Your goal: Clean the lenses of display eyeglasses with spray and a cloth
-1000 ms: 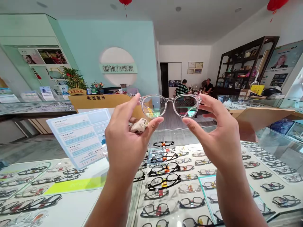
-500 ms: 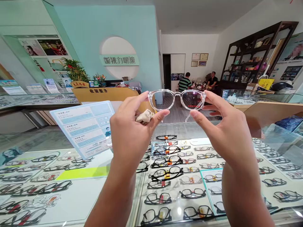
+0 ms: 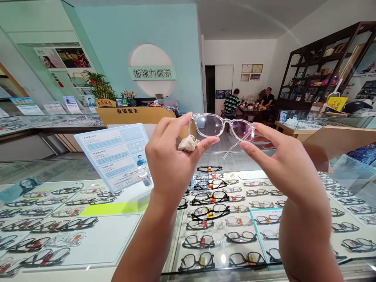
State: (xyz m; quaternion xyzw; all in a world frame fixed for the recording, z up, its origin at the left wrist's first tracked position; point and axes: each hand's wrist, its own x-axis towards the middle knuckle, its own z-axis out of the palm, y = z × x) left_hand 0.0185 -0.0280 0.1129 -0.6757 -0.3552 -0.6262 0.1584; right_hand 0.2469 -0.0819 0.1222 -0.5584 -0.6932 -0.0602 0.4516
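A pair of clear-framed eyeglasses (image 3: 226, 122) is held up in front of me, its right side tipped lower than its left. My left hand (image 3: 173, 152) grips the left end of the frame, near the hinge. A crumpled off-white cloth (image 3: 188, 143) is tucked in that same hand, against the palm. My right hand (image 3: 282, 160) pinches the right end of the frame between thumb and fingers. One clear temple arm slants down and left below the right lens. Beneath both hands lies a glass display case (image 3: 217, 237) with rows of glasses.
A light-blue printed leaflet stand (image 3: 114, 156) rises from the counter, left of my hands. A wooden cashier desk (image 3: 132, 115) stands beyond. Two people (image 3: 231, 103) sit at a table at the back. Dark shelves (image 3: 314, 74) line the right wall.
The eyeglasses have tilted, the right end dropping and turning while the left end stays higher. Both hands shift slightly right in view, and the scene shifts with them.
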